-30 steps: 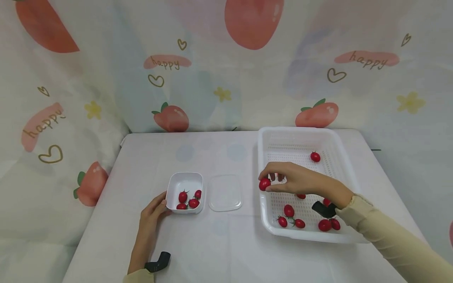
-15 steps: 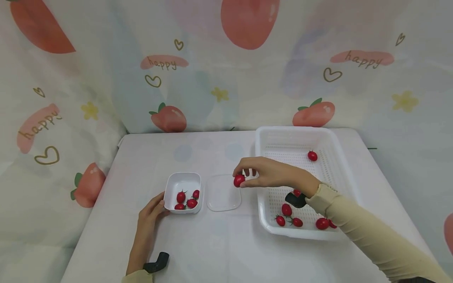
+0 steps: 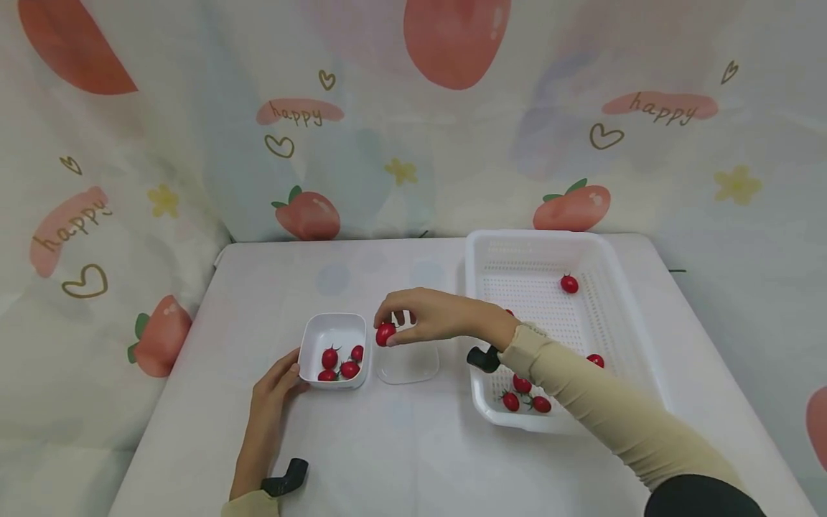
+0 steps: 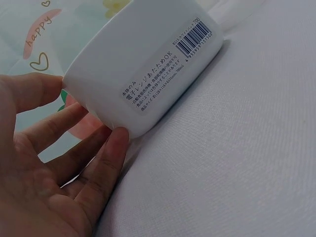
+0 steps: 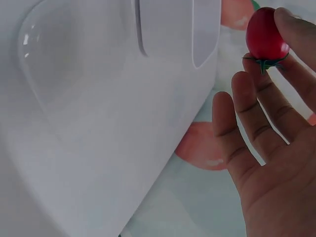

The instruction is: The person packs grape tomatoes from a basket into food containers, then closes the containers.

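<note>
A red cherry tomato (image 3: 385,334) is pinched between the thumb and fingers of my right hand (image 3: 433,316), just right of the small white box and above the clear lid (image 3: 410,365). In the right wrist view the tomato (image 5: 267,34) shows its green stem, with the hand's (image 5: 276,133) other fingers spread. The small white box (image 3: 310,337) holds several tomatoes (image 3: 329,357). My left hand (image 3: 274,395) touches the box's left side; in the left wrist view its fingertips rest against the labelled box (image 4: 148,64), the hand (image 4: 59,163) relaxed.
A large white perforated basket (image 3: 474,269) stands on the right of the white table (image 3: 388,445), with several tomatoes (image 3: 569,283) in it. My right forearm (image 3: 601,402) passes over it. Patterned cloth (image 3: 465,172) hangs behind and to the left.
My right hand has moved left from over the basket's left edge to near the small box, carrying the tomato. The left hand stays at the box.
</note>
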### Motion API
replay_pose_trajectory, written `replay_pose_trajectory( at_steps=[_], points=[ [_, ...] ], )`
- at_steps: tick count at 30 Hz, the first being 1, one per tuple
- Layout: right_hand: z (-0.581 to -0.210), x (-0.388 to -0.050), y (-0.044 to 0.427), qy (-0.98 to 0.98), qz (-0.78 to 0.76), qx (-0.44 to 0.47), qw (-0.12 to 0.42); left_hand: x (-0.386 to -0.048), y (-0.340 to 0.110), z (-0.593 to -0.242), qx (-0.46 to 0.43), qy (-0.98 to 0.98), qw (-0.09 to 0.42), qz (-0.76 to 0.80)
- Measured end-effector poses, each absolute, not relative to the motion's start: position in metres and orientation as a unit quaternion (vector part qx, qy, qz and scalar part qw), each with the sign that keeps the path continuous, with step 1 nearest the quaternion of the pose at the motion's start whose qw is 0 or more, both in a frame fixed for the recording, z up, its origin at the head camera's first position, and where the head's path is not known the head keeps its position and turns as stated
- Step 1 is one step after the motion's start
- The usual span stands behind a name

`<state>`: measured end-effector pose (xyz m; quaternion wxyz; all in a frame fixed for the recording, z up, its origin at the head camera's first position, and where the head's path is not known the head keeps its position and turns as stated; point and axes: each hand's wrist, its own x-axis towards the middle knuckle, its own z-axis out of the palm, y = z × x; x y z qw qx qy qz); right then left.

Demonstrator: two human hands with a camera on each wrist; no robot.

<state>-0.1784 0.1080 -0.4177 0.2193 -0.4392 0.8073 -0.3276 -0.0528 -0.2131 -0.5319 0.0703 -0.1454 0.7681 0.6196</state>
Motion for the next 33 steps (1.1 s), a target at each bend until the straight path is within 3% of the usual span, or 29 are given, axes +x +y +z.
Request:
replay_pose_trajectory(
  at_steps=[12, 33],
  points=[
    [-0.432, -0.183, 0.046, 0.807, -0.303, -0.452, 0.228, -0.054, -0.215, -0.530, -0.143, 0.766, 0.072, 0.622],
    [-0.473, -0.177, -0.021, 0.851, -0.241, -0.429, 0.185, -0.053, -0.214, -0.533, -0.147, 0.759, 0.076, 0.630]
  ],
)
